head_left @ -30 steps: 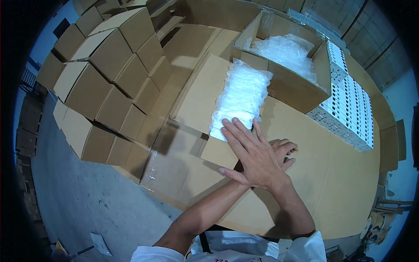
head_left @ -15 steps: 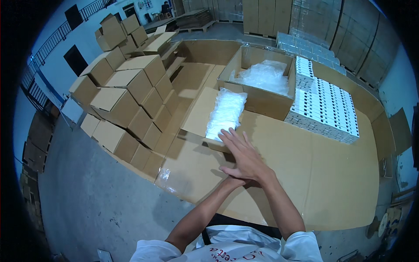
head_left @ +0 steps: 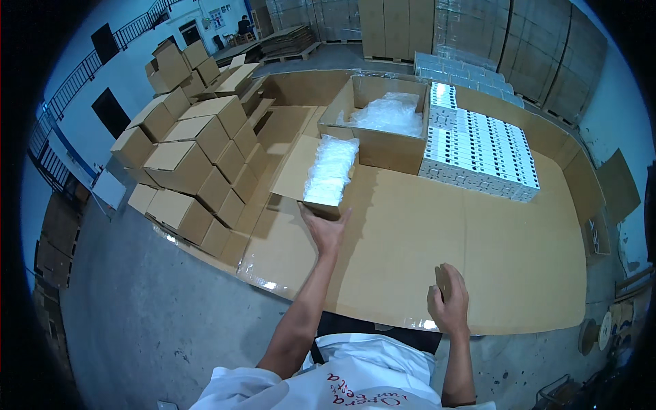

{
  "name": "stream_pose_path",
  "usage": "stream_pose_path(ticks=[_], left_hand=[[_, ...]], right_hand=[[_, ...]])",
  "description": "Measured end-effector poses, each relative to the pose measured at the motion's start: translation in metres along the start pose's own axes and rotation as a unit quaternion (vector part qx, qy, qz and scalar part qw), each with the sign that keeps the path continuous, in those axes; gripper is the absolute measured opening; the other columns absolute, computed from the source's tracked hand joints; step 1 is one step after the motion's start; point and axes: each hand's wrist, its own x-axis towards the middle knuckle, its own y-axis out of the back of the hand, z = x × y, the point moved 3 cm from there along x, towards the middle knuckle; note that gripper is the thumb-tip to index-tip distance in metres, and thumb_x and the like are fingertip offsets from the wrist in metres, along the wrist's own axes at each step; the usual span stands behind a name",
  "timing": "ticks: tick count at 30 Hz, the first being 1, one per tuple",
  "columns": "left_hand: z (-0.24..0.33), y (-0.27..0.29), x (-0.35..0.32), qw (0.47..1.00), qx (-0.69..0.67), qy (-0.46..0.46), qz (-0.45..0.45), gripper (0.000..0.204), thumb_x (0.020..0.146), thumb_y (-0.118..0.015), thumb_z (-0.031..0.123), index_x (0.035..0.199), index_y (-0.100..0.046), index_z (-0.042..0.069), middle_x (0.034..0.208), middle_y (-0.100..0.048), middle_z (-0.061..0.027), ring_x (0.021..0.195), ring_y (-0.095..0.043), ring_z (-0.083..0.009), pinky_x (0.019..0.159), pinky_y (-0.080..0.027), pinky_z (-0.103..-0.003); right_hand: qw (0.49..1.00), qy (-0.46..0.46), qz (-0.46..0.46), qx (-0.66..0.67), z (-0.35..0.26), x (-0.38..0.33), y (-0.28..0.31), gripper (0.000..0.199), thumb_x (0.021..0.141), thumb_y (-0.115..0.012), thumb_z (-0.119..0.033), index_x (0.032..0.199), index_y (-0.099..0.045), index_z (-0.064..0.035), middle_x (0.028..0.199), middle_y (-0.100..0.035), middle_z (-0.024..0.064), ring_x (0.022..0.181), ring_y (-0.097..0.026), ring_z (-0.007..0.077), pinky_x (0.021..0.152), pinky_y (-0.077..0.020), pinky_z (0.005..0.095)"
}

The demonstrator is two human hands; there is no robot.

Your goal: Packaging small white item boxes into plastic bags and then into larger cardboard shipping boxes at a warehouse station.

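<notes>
Two hands | left hand [head_left: 326, 229] spread open, pressing small box [head_left: 321, 179] end, steadying it | right hand [head_left: 449, 301] curled, resting near cardboard sheet [head_left: 478, 253] front edge, holding nothing visible

Left hand [head_left: 326, 231] under small open box [head_left: 321, 176] (bags inside); right hand [head_left: 449, 304] on cardboard [head_left: 437, 232].

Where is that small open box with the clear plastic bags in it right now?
In the head view the small open box sits on the cardboard-covered table, left of centre, just beyond the left hand, which touches its near end, and beside the bigger open carton.
</notes>
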Motion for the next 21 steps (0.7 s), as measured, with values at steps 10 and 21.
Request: stream_pose_path(ticks=[10, 21], left_hand=[[-0.008, 0.0, 0.013, 0.994, -0.052, -0.002, -0.099, 0.11, 0.065, -0.094, 0.022, 0.146, -0.026, -0.008, 0.141, -0.045, -0.0241, 0.13, -0.048, -0.0323, 0.111, -0.04, -0.041], [0.004, -0.004, -0.005, 0.887, -0.113, -0.014, -0.448, 0.087, 0.064, -0.095, 0.02, 0.135, -0.05, -0.003, 0.13, -0.06, -0.0167, 0.119, -0.059, -0.0255, 0.103, -0.048, -0.038]], right_hand=[[0.997, -0.017, 0.054, -0.042, 0.004, 0.013, -0.011, 0.045, 0.084, -0.062, -0.003, 0.129, -0.058, 0.0008, 0.131, -0.06, 0.0223, 0.124, -0.057, 0.0382, 0.107, -0.0447, 0.0447], [0.992, -0.091, 0.061, 0.062, 0.029, 0.037, -0.037, 0.063, 0.085, -0.067, -0.005, 0.144, -0.045, -0.0009, 0.142, -0.053, 0.0209, 0.132, -0.051, 0.0356, 0.111, -0.0417, 0.0433]])
